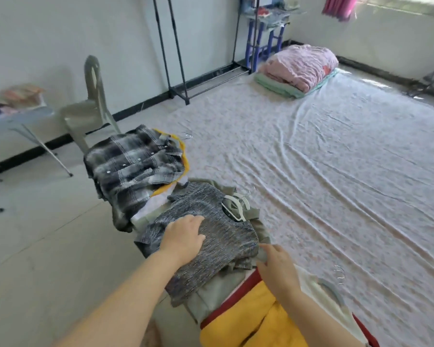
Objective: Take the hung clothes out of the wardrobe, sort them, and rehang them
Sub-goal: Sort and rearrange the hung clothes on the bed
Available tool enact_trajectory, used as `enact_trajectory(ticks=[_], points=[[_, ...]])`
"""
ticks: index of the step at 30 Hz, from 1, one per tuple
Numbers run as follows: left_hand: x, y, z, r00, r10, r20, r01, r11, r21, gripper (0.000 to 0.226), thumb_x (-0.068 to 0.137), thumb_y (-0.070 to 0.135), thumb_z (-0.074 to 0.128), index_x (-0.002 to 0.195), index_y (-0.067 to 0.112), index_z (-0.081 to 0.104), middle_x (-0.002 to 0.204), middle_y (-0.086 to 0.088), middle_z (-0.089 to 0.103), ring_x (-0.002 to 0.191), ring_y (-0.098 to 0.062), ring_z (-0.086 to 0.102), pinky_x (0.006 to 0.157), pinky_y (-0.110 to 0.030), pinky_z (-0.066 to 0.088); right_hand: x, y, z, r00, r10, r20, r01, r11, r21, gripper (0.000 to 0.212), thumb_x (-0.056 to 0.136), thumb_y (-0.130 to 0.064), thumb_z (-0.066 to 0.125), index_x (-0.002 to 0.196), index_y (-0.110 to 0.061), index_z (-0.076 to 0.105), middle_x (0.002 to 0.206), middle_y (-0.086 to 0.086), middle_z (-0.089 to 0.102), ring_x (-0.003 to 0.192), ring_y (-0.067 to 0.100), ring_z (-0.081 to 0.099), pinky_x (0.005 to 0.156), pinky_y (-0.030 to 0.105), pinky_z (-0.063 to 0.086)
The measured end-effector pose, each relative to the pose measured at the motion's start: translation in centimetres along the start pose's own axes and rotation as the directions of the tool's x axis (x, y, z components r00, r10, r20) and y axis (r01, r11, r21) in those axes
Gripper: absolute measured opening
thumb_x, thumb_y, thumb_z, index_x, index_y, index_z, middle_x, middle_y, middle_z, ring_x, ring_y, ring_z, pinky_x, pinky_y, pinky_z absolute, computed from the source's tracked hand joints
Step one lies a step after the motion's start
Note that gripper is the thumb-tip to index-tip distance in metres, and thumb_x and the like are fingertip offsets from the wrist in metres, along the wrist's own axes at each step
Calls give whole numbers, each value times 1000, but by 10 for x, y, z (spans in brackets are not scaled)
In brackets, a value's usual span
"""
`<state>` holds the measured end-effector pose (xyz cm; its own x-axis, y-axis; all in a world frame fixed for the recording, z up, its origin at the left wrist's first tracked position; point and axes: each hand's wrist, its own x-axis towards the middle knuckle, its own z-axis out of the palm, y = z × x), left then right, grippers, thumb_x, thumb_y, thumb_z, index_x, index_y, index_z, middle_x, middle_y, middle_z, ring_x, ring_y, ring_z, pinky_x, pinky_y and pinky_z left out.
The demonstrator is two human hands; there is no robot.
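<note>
Sweater of grey marled knit (pixel 211 231), in the head view atop the clothes pile (pixel 208 296) at the near edge of the floral-sheeted bed (pixel 311 171), probably soft, light and floppy, best lifted by the white plastic hanger (pixel 236 205) in its neck; left hand (pixel 183 236) flat on it, fingers spread, right hand (pixel 278 261) fingers loosely apart at its hem.

**Layout: three piles on the bed's left edge**

Three piles lie in a row on the left edge of the bed (pixel 336 184): shirt (pixel 133 164) farthest, sweater (pixel 226 236) in the middle, third pile (pixel 256 309) nearest. A hanger (pixel 236 205) sits in the sweater's neck. The left hand (pixel 183 236) rests on the sweater; the right hand (pixel 278 266) is at its right edge. A chair (pixel 90 108) stands behind the shirt, with a board (pixel 18 116) to its left. A rack (pixel 171 58) stands at the wall. Bedding (pixel 298 68) lies at the bed's far end.
</note>
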<state>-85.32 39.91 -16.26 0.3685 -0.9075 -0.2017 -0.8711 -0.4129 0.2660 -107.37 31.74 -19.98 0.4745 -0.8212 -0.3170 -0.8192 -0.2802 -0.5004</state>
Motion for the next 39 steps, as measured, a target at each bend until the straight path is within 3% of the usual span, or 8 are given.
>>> enact_trajectory(ticks=[4, 12, 16, 22, 30, 39], points=[[-6, -90, -25, 994, -105, -37, 104, 994, -21, 50, 92, 37, 48, 138, 22, 35, 136, 1, 47, 122, -20, 45, 96, -38, 38, 27, -80, 34, 997, -69, 45, 74, 992, -106, 46, 93, -26, 49, 138, -22, 39, 138, 2, 40, 127, 19, 38, 104, 34, 37], [0, -277, -73, 985, -172, -29, 171, 985, -20, 47, 91, 32, 47, 135, 20, 36, 134, -1, 46, 118, -24, 46, 93, -36, 37, 78, -245, 127, 994, -86, 72, 95, 986, -134, 47, 93, -27, 50, 139, -23, 38, 140, 0, 39, 125, 18, 41, 94, 32, 45], [8, -340, -95, 979, -205, -18, 204, 978, -39, 51, 91, 34, 49, 138, 20, 33, 136, -2, 44, 119, -25, 46, 93, -36, 38, 99, -305, 153, 990, -106, 91, 119, 980, -157, 46, 94, -27, 50, 138, -22, 38, 137, 1, 41, 128, 19, 35, 95, 31, 42], [45, -401, -117, 979, -202, -21, 201, 978, -51, 53, 91, 35, 49, 139, 21, 32, 138, -2, 44, 122, -24, 44, 98, -38, 37, 149, -367, 172, 988, -120, 97, 134, 978, -158, 45, 92, -19, 47, 137, -20, 40, 136, 3, 42, 127, 20, 36, 96, 33, 42], [144, -480, -147, 982, -186, 44, 184, 982, 34, 53, 91, 36, 48, 139, 22, 31, 137, -1, 44, 122, -23, 43, 97, -38, 36, 258, -432, 205, 986, -107, 131, 129, 976, -176, 45, 94, -28, 48, 137, -20, 39, 136, 3, 44, 124, 20, 42, 105, 40, 35], [277, -526, -191, 987, -97, 128, 90, 994, 59, 53, 92, 36, 47, 140, 21, 29, 141, -1, 40, 128, -22, 38, 102, -38, 33, 367, -483, 196, 989, 6, 149, 5, 997, -74, 46, 94, -24, 47, 138, -20, 38, 139, 3, 39, 120, 20, 46, 92, 31, 45]])
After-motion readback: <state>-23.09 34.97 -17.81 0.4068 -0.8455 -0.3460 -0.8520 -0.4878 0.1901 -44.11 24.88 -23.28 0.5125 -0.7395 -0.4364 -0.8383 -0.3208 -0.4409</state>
